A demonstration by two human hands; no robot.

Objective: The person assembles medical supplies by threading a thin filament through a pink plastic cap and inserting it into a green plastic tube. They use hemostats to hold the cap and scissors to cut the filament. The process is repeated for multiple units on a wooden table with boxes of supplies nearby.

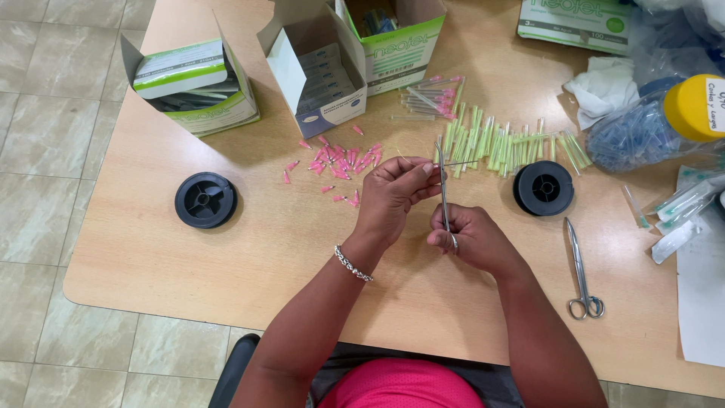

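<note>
I see my right hand [472, 238] with its fingers closed around the handles of slim metal forceps [444, 193], tips pointing up. My left hand [396, 193] pinches its fingertips together on a thin needle [462, 162], which lies crosswise at the forceps' tips. Just beyond the fingers lie pink caps [340, 160] and green tubes [502, 143].

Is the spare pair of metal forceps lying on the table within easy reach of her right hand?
Probably yes: the metal forceps lie just beside the right hand with bare wooden table between, though that hand already grips a similar tool.
</note>
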